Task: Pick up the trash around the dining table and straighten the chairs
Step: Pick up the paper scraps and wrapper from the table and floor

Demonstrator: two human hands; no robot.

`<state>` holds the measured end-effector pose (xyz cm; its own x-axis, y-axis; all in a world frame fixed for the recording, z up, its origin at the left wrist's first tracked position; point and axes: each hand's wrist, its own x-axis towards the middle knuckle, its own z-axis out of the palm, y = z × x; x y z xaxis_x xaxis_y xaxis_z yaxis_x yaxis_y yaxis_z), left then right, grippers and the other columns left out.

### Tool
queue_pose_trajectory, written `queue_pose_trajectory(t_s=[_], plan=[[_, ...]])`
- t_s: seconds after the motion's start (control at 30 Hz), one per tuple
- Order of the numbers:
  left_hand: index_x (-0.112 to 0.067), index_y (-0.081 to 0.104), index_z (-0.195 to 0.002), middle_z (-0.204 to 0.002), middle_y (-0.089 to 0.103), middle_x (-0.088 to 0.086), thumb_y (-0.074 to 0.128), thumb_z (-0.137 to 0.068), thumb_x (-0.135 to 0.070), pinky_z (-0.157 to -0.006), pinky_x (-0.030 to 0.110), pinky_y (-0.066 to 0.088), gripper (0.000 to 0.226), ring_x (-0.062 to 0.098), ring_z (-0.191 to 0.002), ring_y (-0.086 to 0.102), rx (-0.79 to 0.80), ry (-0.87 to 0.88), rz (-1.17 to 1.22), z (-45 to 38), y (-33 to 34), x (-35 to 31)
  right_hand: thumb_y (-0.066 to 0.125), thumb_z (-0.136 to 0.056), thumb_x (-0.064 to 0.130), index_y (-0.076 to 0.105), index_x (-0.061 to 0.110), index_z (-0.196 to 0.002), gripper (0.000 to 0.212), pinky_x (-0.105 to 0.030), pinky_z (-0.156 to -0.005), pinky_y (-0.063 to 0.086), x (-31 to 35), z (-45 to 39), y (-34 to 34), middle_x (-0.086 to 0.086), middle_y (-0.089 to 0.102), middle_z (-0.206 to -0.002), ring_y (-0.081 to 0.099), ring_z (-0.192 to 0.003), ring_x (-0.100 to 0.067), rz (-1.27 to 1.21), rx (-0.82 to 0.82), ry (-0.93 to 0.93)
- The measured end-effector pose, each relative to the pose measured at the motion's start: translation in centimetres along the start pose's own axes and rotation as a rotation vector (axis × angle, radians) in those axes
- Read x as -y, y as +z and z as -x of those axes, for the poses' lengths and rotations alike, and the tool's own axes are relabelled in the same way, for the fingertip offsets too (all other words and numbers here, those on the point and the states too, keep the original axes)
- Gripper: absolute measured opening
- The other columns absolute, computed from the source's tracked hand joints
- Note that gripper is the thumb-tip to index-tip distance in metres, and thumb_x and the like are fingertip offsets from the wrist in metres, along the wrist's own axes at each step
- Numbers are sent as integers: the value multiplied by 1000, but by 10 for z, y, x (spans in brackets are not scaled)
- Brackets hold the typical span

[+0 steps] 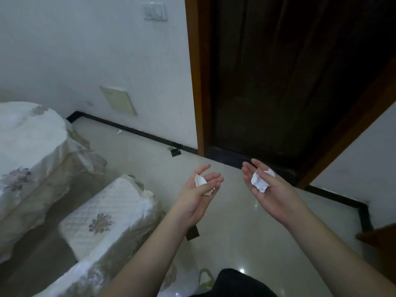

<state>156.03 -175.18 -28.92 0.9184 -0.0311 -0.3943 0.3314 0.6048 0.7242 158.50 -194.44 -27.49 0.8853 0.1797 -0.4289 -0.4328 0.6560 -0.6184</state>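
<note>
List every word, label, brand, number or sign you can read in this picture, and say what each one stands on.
None can be read.
The wall switch plate and the cream wall panel show no legible marking.
The crumpled paper in the left hand and in the right hand looks blank white.
The dark scrap on the floor is too small to tell.

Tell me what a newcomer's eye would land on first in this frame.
Two bare forearms reach into the centre: the left hand holds a crumpled white paper scrap and the right hand cradles a bigger crumpled white paper wad on its palm. Behind them gapes a dark brown wooden doorway, and a small white paper bit lies by the black baseboard, far left.
</note>
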Motion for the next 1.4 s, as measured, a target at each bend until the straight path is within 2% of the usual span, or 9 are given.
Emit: queue_pose_trajectory(t_s=[0.2,0.33,0.43,0.5,0.63,0.8,0.9,1.23,1.4], plan=[[-10,50,-125,-118,68,14,46,-84,21,-99,39,48,51,27,-112,63,50,23,25,-61,11,-35,49,-97,9,59,8,-122,26,-36,-94,51,18,-62,26,-13,69,-114,66,-107,-25,-49,2,45],[-4,58,-113,-115,69,14,40,-86,21,-99,42,47,41,29,-110,64,33,17,44,-106,22,-44,49,-97,9,59,8,-121,26,-37,-93,52,36,-115,29,-14,69,-115,66,-107,-27,-56,-3,109],[-9,64,-101,-97,69,13,45,-86,13,-85,38,51,33,25,-92,66,-62,10,-18,-147,32,-47,49,-97,8,61,7,-119,25,-34,-84,57,58,-158,28,-15,69,-114,68,-103,-26,-59,6,153],[-12,63,-95,-85,60,10,51,-83,5,-77,36,49,25,21,-78,59,-125,5,-54,-173,39,-50,50,-96,8,62,8,-117,24,-33,-78,58,75,-187,28,-14,70,-111,69,-100,-24,-45,0,181],[-16,63,-80,-74,53,5,56,-81,-12,-68,30,43,8,16,-65,50,-171,44,-31,-215,59,-63,54,-95,13,66,12,-112,21,-34,-84,53,112,-240,29,-10,68,-112,65,-105,-23,30,-15,215],[-17,65,-86,-68,50,2,59,-83,-19,-60,27,40,7,14,-58,45,-240,109,109,-246,63,-85,59,-92,15,68,13,-108,19,-33,-89,50,135,-300,45,-7,65,-107,61,-104,-20,90,0,285],[-16,64,-85,-69,48,2,52,-86,-23,-56,26,39,14,14,-58,44,-301,126,165,-257,50,-96,59,-91,17,68,13,-105,17,-33,-90,49,127,-330,63,-6,65,-101,60,-98,-19,117,27,339],[-15,56,-86,-67,44,2,43,-90,-31,-54,26,33,22,15,-57,40,-438,241,339,-301,-43,-167,61,-89,40,62,15,-88,26,-25,-58,51,51,-430,156,-1,59,-78,55,-64,-11,249,128,480],[-15,55,-84,-66,44,1,40,-91,-29,-52,25,34,22,15,-56,41,-471,299,339,-322,-95,-218,58,-87,51,56,14,-84,38,-25,-53,48,20,-473,224,-3,57,-72,53,-58,-12,299,182,515]])
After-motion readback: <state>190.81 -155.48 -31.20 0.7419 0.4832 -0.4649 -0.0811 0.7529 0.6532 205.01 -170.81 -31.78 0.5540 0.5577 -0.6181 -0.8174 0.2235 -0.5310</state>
